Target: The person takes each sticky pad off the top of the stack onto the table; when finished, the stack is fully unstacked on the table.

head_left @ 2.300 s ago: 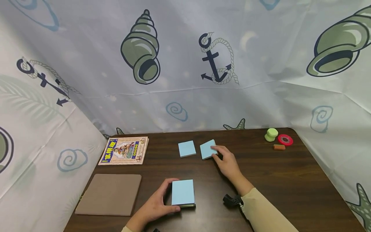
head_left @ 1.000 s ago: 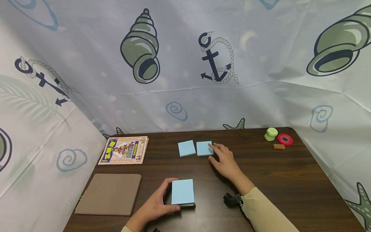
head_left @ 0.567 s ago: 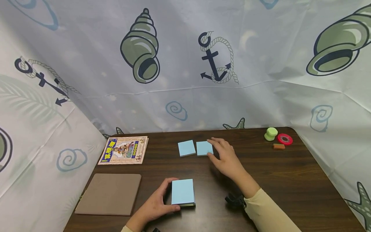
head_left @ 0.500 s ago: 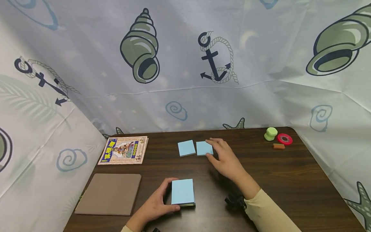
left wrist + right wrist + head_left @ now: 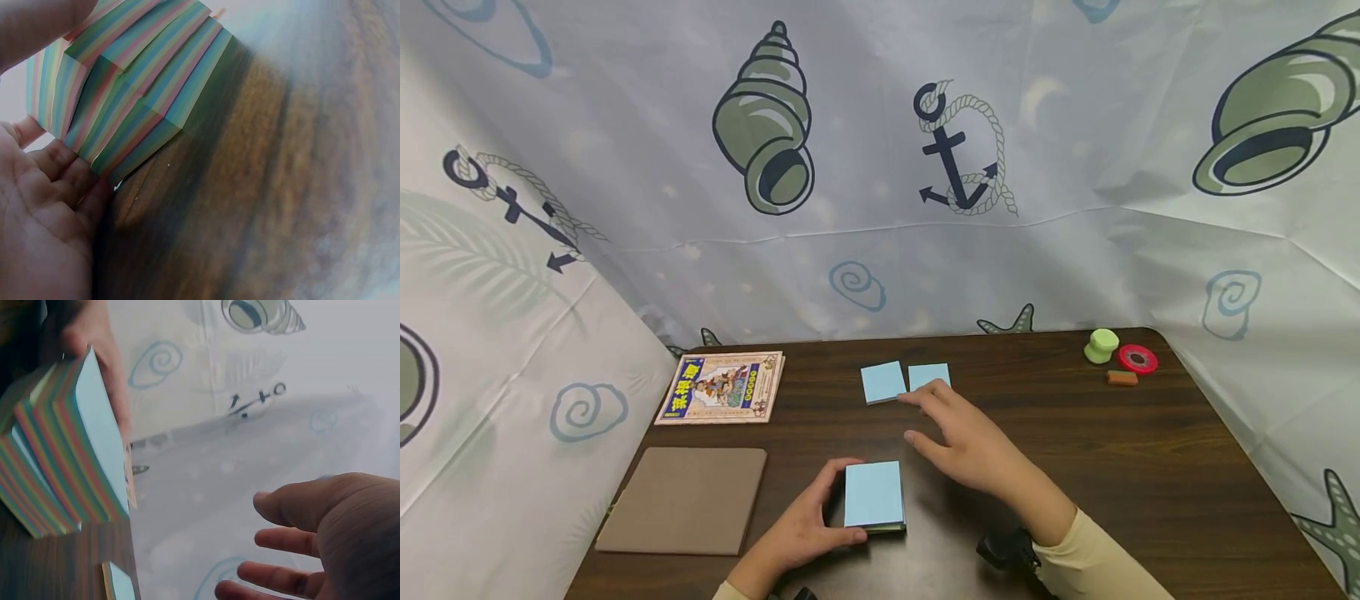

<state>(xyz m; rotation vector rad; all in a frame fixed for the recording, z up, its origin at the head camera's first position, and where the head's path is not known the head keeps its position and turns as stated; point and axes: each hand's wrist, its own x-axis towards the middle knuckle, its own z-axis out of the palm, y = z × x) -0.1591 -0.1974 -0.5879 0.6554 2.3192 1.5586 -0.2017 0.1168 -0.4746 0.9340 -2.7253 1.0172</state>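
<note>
The left hand [image 5: 801, 533] is gripping the thick blue-topped sticky-note pad [image 5: 873, 496] (rainbow-striped edges); the right hand [image 5: 970, 446] is hovering above the dark wooden table [image 5: 1150, 467], fingers spread, holding nothing.

Dark wooden table in a nook hung with nautical-print cloth

The table [image 5: 1150, 467] has a dark brown grain and rounded far corners, and it fills the lower part of the head view. Behind it and along both sides hangs a pale blue-grey fabric backdrop [image 5: 1075, 250], creased with fold lines. The cloth is printed with olive-green conch shells [image 5: 765, 125], a navy anchor wound with rope [image 5: 958, 154], light blue spirals [image 5: 856, 287] and starfish [image 5: 1009, 323] peeking above the table's far edge. Soft, even light falls across the scene, with faint sheen on the tabletop.
</note>
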